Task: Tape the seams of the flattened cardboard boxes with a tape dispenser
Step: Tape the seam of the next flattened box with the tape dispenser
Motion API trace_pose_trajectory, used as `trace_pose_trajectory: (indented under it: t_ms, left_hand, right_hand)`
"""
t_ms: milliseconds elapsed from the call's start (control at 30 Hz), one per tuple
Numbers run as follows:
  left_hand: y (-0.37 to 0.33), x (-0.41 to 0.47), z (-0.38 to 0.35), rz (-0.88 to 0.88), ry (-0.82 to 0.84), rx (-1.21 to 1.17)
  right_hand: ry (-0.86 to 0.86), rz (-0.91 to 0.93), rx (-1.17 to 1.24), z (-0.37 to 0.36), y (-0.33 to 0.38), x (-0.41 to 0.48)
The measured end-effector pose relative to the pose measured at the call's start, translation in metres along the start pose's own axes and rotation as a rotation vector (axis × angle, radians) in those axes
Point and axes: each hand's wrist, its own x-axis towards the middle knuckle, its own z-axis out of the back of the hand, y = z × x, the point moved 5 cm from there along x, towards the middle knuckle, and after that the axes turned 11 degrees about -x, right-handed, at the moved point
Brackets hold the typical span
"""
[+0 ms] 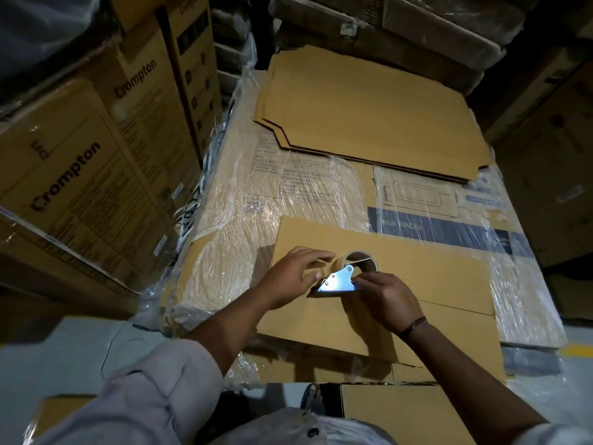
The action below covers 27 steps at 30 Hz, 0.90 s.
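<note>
Two hands meet at a tape dispenser (338, 282) that rests on the near flattened cardboard box (433, 284), which lies on a plastic-wrapped stack of cartons (244, 220). The right hand (385, 300) curls its fingers round the dispenser's handle. The left hand (293, 277) spreads bent fingers against the tape roll (369, 266); whether it grips is unclear. Another flattened box (369, 101) lies farther back.

Room on the pallet
Wrapped top (308, 194) free between flattened box (433, 277) and far sheets (369, 117); Crompton boxes (80, 162) close the left.
</note>
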Motion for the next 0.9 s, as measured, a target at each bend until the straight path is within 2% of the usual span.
trace_pose_trajectory:
  t_ms: [200,267,433,567,700,900]
  left_hand:
    - [-0.005,0.011,0.002,-0.083,-0.024,0.111]
    - [-0.001,0.008,0.004,-0.083,-0.04,0.079]
    - [0.015,-0.007,0.01,0.046,-0.137,-0.292]
    - [0.035,-0.018,0.021,0.16,-0.178,-0.463]
    - [0.045,-0.02,0.03,0.258,-0.158,-0.381]
    - [0.043,-0.014,0.042,0.326,-0.122,-0.297]
  right_hand:
    - [0.044,-0.016,-0.013,-0.003,-0.003,0.0]
    - [0.056,-0.002,-0.037,-0.002,-0.004,0.003]
    - [0.122,0.043,-0.021,0.008,-0.007,0.016]
    - [0.278,0.049,0.085,0.022,0.004,0.036]
    - [0.472,0.005,0.192,0.015,0.008,0.054]
    - [0.503,-0.049,0.141,0.006,0.01,0.064]
